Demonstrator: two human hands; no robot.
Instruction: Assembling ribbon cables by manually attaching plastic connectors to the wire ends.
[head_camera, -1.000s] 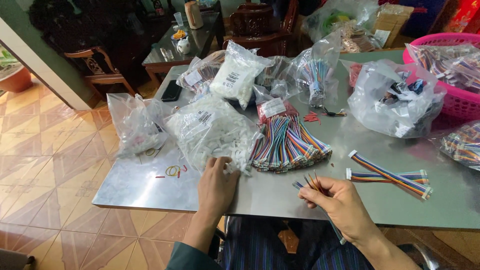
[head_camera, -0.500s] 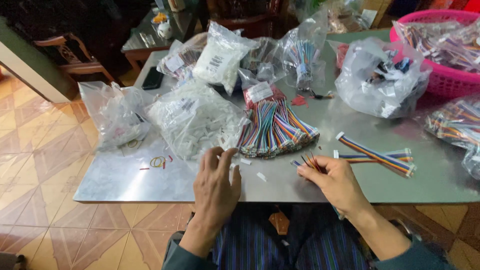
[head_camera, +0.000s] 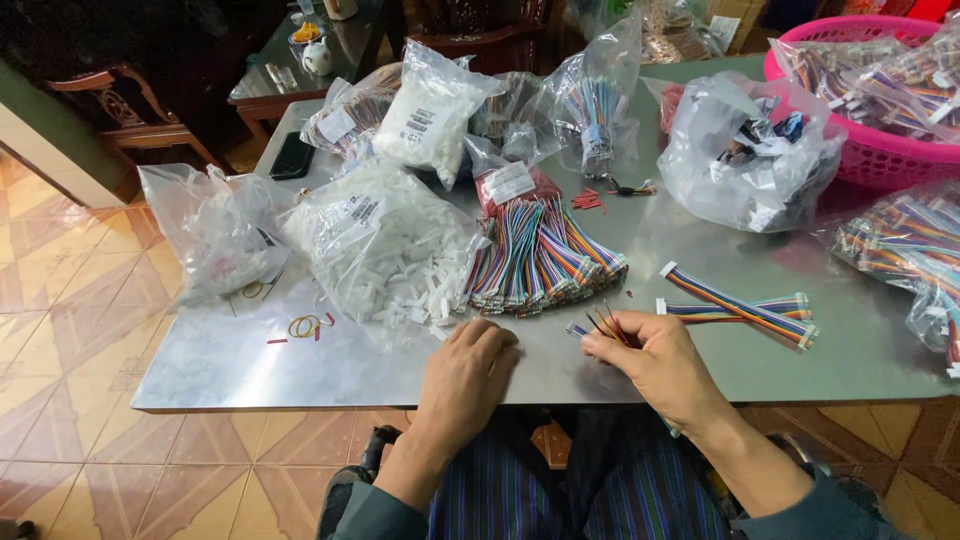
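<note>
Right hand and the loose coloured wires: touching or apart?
Touching. The head view shows the right hand pinching the loose coloured wires between fingertips, their ends fanning out above them.

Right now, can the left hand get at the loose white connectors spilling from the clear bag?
Probably yes. The left hand rests on the table right beside the white connectors at the mouth of the clear bag, and nothing lies between them.

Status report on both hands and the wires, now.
Left hand knuckles-down beside the spilled white connectors. Right hand pinching a few thin wires. Fanned wire bundle just ahead; nothing between the hands.
</note>
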